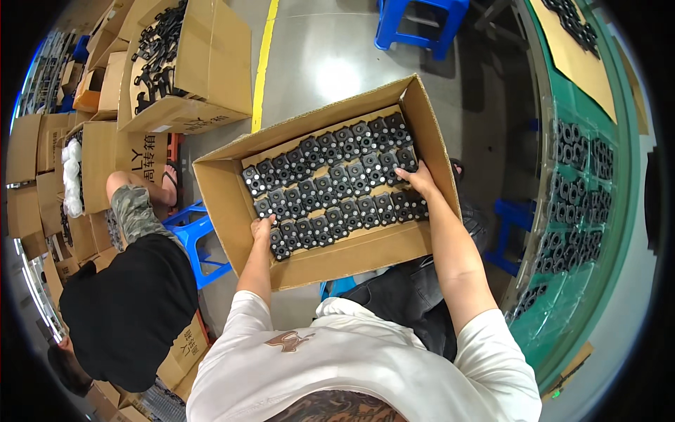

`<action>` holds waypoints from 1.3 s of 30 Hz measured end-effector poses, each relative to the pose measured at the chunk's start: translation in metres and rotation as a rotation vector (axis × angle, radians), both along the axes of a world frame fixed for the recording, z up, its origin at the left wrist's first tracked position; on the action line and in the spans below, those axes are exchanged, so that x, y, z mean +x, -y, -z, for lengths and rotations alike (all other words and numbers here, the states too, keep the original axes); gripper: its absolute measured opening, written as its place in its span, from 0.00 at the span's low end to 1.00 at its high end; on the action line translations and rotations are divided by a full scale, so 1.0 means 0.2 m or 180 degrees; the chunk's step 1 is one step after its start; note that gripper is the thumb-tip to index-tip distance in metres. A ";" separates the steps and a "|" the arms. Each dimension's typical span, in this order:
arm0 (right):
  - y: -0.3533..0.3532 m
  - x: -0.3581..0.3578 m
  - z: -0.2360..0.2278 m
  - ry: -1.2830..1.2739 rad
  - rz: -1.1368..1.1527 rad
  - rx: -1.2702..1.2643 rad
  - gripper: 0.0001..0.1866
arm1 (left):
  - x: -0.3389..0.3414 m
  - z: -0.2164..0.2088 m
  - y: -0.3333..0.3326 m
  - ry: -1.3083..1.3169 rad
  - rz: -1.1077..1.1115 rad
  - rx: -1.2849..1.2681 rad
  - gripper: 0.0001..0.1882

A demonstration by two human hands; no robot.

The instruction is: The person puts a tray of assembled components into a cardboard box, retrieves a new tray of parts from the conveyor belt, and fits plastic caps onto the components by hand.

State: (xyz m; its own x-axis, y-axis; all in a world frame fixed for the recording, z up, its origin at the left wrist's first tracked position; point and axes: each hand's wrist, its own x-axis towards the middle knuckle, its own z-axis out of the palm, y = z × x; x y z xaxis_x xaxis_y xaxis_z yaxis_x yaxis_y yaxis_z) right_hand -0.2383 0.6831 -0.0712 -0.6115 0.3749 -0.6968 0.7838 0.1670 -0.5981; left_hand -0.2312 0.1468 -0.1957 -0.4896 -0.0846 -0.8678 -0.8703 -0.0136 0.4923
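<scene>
An open cardboard box [337, 259] stands in front of me, slightly turned. Inside lie three long rows of black plastic parts [342, 181], each with a round hole and small light dots. My left hand [263, 228] reaches into the box and grips the left end of the middle row. At that row's right end, my right hand [420, 180] closes round the last parts, its thumb on top. The row sits between my two hands. Parts and box walls hide most of my fingers.
Right, a green-topped table [562, 295] carries clear trays [562, 243] of black ring-shaped parts. Left, a seated person in a black top [133, 309] is near a blue stool [200, 239]. A carton of black parts [218, 63] stands behind; another blue stool [420, 24] is at the back.
</scene>
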 end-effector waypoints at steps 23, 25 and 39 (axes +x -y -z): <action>1.45 1.87 -0.85 -0.2171 0.0701 0.0076 0.11 | 1.08 -1.69 0.01 -0.4428 0.1765 -0.1333 0.17; 1.48 2.18 -0.83 -0.2242 0.1238 -0.0081 0.10 | 1.30 -1.77 -0.09 -0.4806 0.2236 -0.0826 0.17; 1.29 6.47 -1.23 -0.2099 0.8562 0.3471 0.23 | 3.48 -2.11 -1.81 -0.3668 0.6233 0.4539 0.17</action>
